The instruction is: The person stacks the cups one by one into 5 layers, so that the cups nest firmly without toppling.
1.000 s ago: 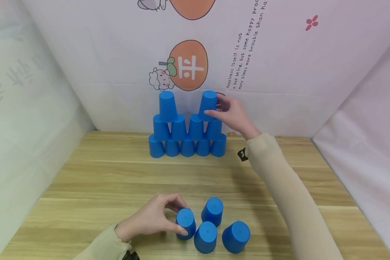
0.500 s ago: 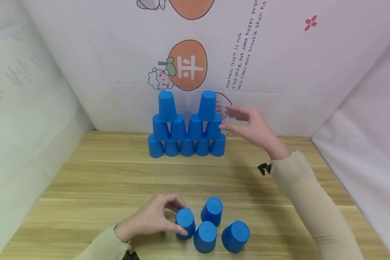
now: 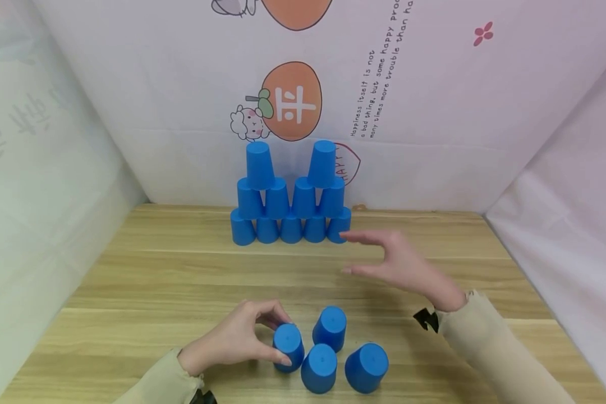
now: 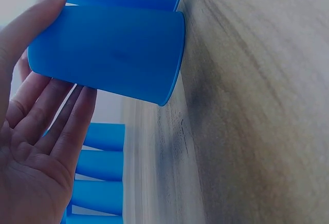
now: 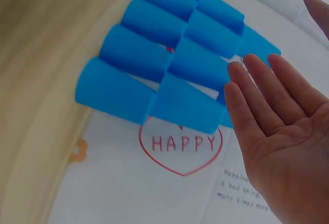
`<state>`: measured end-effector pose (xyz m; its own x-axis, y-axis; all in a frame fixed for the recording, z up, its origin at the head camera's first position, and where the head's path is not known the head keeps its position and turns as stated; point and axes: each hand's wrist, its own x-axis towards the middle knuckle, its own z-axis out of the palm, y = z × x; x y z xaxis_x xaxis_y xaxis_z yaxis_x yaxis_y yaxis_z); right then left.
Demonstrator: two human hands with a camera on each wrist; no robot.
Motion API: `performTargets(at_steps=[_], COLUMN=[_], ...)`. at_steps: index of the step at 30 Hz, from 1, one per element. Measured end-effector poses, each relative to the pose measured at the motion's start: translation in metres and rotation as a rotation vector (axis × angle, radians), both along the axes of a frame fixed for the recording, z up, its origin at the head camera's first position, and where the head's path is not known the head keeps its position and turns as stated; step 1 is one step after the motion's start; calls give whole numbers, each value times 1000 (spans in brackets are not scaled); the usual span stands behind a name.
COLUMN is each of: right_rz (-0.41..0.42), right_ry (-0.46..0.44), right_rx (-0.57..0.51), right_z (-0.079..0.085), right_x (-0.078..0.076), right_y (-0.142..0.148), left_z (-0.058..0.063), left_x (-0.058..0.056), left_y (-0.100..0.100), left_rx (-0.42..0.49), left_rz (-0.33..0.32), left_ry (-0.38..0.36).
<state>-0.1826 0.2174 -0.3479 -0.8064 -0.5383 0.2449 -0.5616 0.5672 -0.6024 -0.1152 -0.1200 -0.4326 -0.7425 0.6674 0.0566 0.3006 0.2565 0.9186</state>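
Observation:
My left hand (image 3: 232, 341) holds an upside-down blue cup (image 3: 289, 347) at the table's near side, thumb on one side and fingers on the other. In the left wrist view this cup (image 4: 113, 52) has its rim toward the wooden surface. Beside it stand three more upturned blue cups, one farther back (image 3: 329, 331), one in front (image 3: 319, 369) and one to the right (image 3: 367, 369). My right hand (image 3: 404, 264) hovers empty over the table, fingers and thumb spread apart. Behind it rises a tiered stack of blue cups (image 3: 278, 199), two cups apart on its top row.
The stack stands near the back edge of the wooden table (image 3: 192, 275), close to a printed white cloth (image 3: 424, 112). White cloth also hangs along the left (image 3: 45, 185) and right (image 3: 575, 213) sides.
My right hand has let go of the right cup on the top row and drawn back toward the near right, lower over the table. The left hand and its cup stay in place.

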Motion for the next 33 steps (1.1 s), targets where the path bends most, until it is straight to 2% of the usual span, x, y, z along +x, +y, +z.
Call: performTargets(at_steps=[5, 9, 13, 15, 29, 33], right_rz=[113, 196, 242, 260, 274, 267], right_ry=[-25, -113, -205, -221, -241, -251], right_rx=[-13, -19, -40, -52, -32, -12], right_z=[-23, -39, -47, -49, -54, -51], right_x=[17, 29, 37, 39, 41, 41], right_y=[-5, -10, -14, -15, -19, -20], left_z=[0, 1, 2, 2, 2, 7], left_x=[0, 1, 1, 1, 2, -1], left_y=[0, 0, 0, 0, -1, -3], left_rx=[4, 5, 1, 0, -16, -9], left_rz=[-4, -4, -2, -3, 4, 40], left_ry=[6, 14, 16, 16, 25, 63])
